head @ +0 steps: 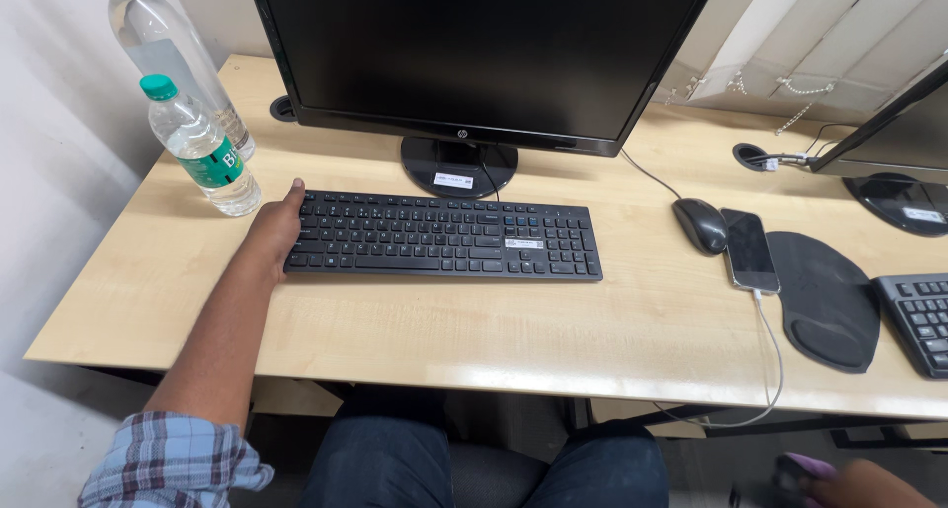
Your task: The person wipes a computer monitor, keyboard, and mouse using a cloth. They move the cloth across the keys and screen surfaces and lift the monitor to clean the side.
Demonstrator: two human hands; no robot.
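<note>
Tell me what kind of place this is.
Most likely an office workstation. A black monitor stands on a pale wood desk behind a black keyboard, whose left end the left hand touches. A second monitor and keyboard sit to the right, suggesting shared desks.

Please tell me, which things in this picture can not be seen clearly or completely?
- Right hand, head view: cut off by the bottom edge; the purple thing in it is blurred.
- Second keyboard: cut off by the right edge.
- Clear bottle: its base hidden behind the green-capped bottle.
</note>
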